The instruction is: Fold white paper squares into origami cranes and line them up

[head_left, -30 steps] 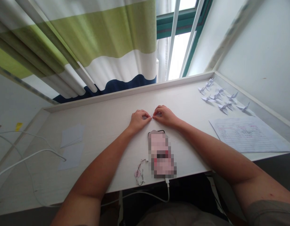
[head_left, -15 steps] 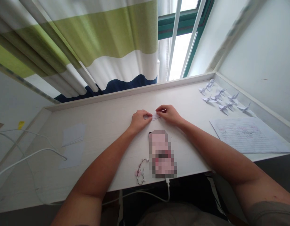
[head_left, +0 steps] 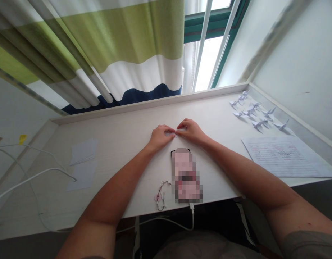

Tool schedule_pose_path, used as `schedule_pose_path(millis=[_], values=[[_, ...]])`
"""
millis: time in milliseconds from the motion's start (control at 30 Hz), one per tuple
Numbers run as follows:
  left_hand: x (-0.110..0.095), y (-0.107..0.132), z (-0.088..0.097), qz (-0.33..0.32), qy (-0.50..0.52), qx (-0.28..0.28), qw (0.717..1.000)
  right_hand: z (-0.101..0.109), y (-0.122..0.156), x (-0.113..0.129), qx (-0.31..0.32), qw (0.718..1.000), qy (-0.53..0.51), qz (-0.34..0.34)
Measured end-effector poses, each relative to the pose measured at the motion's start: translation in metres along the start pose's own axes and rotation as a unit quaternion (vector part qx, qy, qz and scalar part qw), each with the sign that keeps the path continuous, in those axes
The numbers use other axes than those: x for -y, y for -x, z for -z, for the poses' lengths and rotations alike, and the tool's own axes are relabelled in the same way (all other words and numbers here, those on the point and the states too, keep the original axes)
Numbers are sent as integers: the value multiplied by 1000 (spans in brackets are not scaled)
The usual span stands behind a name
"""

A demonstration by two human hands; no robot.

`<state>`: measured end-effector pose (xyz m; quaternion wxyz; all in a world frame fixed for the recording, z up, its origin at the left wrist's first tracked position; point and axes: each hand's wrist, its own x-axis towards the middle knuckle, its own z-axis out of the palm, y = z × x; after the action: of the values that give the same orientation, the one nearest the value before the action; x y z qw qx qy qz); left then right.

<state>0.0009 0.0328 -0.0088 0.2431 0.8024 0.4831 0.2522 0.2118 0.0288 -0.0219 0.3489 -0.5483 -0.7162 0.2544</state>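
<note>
My left hand (head_left: 162,136) and my right hand (head_left: 189,130) meet at the middle of the white desk, fingertips almost touching. Between them is a small piece of white paper (head_left: 177,136), mostly hidden by the fingers. Both hands pinch it, thumb against fingers. How the paper is folded cannot be made out. Just in front of the hands lies a phone (head_left: 183,176), its screen blurred out, with a beaded charm strap (head_left: 159,197) beside it. Several folded paper cranes (head_left: 254,109) stand at the back right of the desk.
Loose white paper sheets (head_left: 82,153) lie on the left, with a white cable (head_left: 33,176) crossing over them. A lined, written-on paper pad (head_left: 284,156) rests at the right. A charging cable (head_left: 192,212) hangs from the phone over the desk edge. A raised rim (head_left: 149,104) borders the back.
My right hand has moved slightly left and closer to my left hand, and less of the paper shows between them. The view has shifted a little.
</note>
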Motion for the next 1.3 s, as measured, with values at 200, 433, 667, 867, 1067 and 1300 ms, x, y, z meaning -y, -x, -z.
schedule_pose_path(millis=[200, 433, 667, 867, 1067, 1300], values=[[-4, 4, 2, 3, -46, -19, 999, 4, 1, -6, 33, 997, 47, 45], [0, 1, 11, -70, -173, -2, 982, 16, 9, -11, 108, 978, 97, 148], [5, 2, 11, -95, -170, -42, 980, 21, 16, 9, 134, 951, 179, 215], [4, 4, 10, -148, -92, 18, 984, 20, 19, 16, 108, 963, 193, 157], [5, 3, 13, -157, -132, 42, 978, 23, 21, 10, 109, 970, 144, 164], [7, 1, 12, -154, -126, 43, 979, 31, 14, -2, 137, 964, 130, 185]])
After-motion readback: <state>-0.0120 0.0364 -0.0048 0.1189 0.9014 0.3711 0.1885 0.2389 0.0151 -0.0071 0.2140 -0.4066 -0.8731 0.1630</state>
